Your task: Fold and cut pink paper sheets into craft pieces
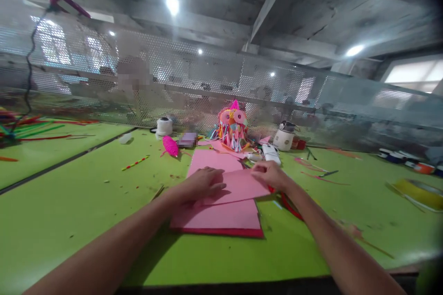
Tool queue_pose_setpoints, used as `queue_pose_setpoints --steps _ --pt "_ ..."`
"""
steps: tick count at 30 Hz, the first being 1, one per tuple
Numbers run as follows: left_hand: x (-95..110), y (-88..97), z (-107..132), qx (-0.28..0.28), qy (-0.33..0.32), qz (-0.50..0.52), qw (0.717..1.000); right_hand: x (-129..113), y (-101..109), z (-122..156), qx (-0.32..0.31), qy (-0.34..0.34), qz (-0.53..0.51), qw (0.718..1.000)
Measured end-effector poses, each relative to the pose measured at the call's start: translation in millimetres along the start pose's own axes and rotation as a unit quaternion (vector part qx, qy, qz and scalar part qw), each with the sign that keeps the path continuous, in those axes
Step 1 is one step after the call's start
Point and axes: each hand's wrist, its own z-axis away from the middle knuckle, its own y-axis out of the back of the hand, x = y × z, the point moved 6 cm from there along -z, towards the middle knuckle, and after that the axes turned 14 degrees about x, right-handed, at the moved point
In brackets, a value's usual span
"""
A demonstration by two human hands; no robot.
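Observation:
My right hand [272,175] pinches the right edge of a pink paper strip [242,186], raising that end a little. Flat on the strip's left part rests my left hand [204,184], its fingers stretched out. Beneath the strip lie larger pink sheets [218,216], with a darker red-pink sheet [224,232] showing at the near edge. Behind them stands a paper owl [233,126] with round pink eyes and hanging multicoloured strips. Close to my right hand is a white glue gun [270,153], and something red, partly hidden, lies under my right wrist.
A pink yarn bundle [170,146] and a white spool [164,126] sit behind at left. A white pot [284,137] stands at back right, a yellow tape roll [420,193] farther right. Pipe cleaners and scraps dot the green table [104,221]. A perforated screen [194,87] runs along the back.

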Motion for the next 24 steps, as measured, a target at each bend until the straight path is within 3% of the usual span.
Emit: queue_pose_setpoints --steps 2,5,7,9,11,12,15,17,19,21,24 --pt "-3 3.3 2 0.013 0.023 0.018 0.999 11 31 -12 0.141 -0.012 -0.004 0.99" --pt "-7 3.9 6 0.022 0.045 0.052 0.997 18 74 -30 0.364 -0.047 0.032 0.93" --pt "-6 2.5 7 0.019 0.035 0.056 0.998 5 82 -46 0.436 -0.043 0.046 0.898" --pt "-3 2.0 8 0.02 0.006 0.039 0.999 -21 72 -66 0.458 0.004 0.051 0.888" --pt "0 2.2 7 0.022 -0.016 0.022 0.999 -50 44 -87 0.425 0.064 0.046 0.902" --pt "2 2.4 7 0.021 -0.025 0.018 0.999 -63 24 -97 0.378 0.092 0.051 0.92" --pt "6 4.1 6 0.027 -0.046 0.014 0.998 -83 -51 -117 0.17 0.177 0.085 0.966" --pt "6 4.7 7 0.032 -0.054 0.008 0.998 -75 -88 -121 0.101 0.191 0.095 0.972" --pt "5 3.9 7 0.032 -0.059 0.002 0.998 -55 -111 -124 0.057 0.184 0.112 0.975" --pt "4 2.5 7 0.031 -0.065 0.004 0.997 -31 -119 -126 0.041 0.162 0.135 0.977" --pt "4 0.1 6 0.032 -0.078 0.011 0.996 4 -115 -127 0.044 0.121 0.176 0.976"
